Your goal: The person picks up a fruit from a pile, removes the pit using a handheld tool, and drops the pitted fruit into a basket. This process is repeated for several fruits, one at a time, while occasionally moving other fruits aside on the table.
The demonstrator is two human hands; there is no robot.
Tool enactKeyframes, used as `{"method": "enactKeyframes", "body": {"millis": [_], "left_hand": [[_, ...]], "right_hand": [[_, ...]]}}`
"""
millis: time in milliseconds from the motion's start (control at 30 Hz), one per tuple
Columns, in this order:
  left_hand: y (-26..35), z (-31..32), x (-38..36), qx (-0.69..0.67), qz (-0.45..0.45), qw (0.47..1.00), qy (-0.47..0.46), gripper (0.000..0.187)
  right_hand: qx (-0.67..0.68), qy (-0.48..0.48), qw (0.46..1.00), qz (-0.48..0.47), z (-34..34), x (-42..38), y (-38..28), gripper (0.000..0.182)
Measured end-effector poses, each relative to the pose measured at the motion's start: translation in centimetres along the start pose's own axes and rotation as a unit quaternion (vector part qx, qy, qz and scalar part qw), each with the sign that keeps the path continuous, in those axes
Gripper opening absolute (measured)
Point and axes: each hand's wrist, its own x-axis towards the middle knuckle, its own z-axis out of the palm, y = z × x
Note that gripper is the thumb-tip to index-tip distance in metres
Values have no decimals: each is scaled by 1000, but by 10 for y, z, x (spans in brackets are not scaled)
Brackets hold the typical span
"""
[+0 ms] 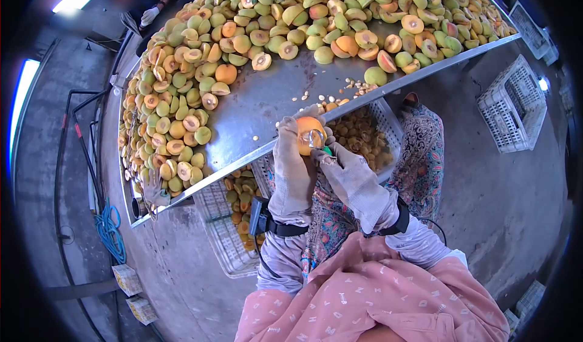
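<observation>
My left hand (pixel 293 172), in a pale glove, is wrapped round an orange fruit half (pixel 308 130) just over the table's front edge. My right hand (pixel 354 175), gloved too, grips a small tool (pixel 317 140) with a metal loop and a green part; the loop lies against the fruit's face. Beyond both hands is the metal table (pixel 261 108), heaped with halved yellow-green and orange fruit (pixel 291 14). Loose pale kernels (pixel 358 87) lie near its edge.
Below the edge stand a crate (pixel 388 123) of brownish pieces and a white crate (pixel 228 235) of fruit halves. An empty white crate (pixel 513 108) is on the floor at right. A blue hose (pixel 109 229) lies left. Another person's gloved hand (pixel 149 16) shows at upper left.
</observation>
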Motion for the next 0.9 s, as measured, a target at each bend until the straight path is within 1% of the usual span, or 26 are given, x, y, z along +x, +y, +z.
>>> {"method": "enactKeyframes", "body": {"millis": [67,133,167,200,233,300,367,433,500,533,567,600,633,667,700,767,800,833,867,900], "left_hand": [[-2,0,-2,11,11,1000,3,57],[-3,3,-7,22,21,1000,6,57],[-2,6,-10,32,42,999,-5,56],[-2,9,-13,42,63,997,-16,56],[-4,11,-12,42,63,997,-17,56],[-9,12,-11,55,111,992,5,56],[-9,11,-11,67,118,991,5,55],[-9,10,-11,79,126,989,4,54],[-7,5,-12,108,143,983,-30,51],[4,-2,-10,70,90,989,-95,50],[14,-6,-8,70,89,989,-93,50],[24,-8,-7,70,16,993,-96,52],[30,-7,-6,70,-57,991,-99,53],[30,-1,-4,149,-30,984,-91,50],[29,3,-5,152,-28,984,-92,50],[23,12,-8,188,-10,982,-20,44],[16,16,-8,183,14,983,17,45],[10,18,-8,183,12,983,14,45],[4,20,-9,189,64,980,22,47],[1,19,-9,196,117,973,28,48]], "right_hand": [[8,-2,1000,9,1,-1,-5,36],[-83,15,996,19,-1,-6,-22,34],[-83,16,996,18,1,-6,-21,34],[-77,21,997,8,4,-6,-18,33],[-70,28,997,-3,5,-6,-15,32],[-50,16,999,-7,6,-3,-11,33],[-27,5,1000,-11,8,1,-3,34],[74,-28,997,-14,11,8,9,37],[53,-35,998,-4,5,12,20,38],[32,-44,998,7,1,13,14,39],[33,-45,998,9,-5,10,5,39],[-15,-69,996,63,-17,2,-27,39],[-61,-93,987,114,-22,-2,-44,39],[-76,-92,991,65,-16,4,-23,40],[-74,-91,991,63,-9,8,-9,40],[-38,-60,997,1,-1,12,10,41],[-37,-56,998,1,1,13,14,41],[9,-68,998,2,3,14,17,41],[54,-80,995,3,4,14,18,41],[55,-77,996,2,4,13,15,41]]}}
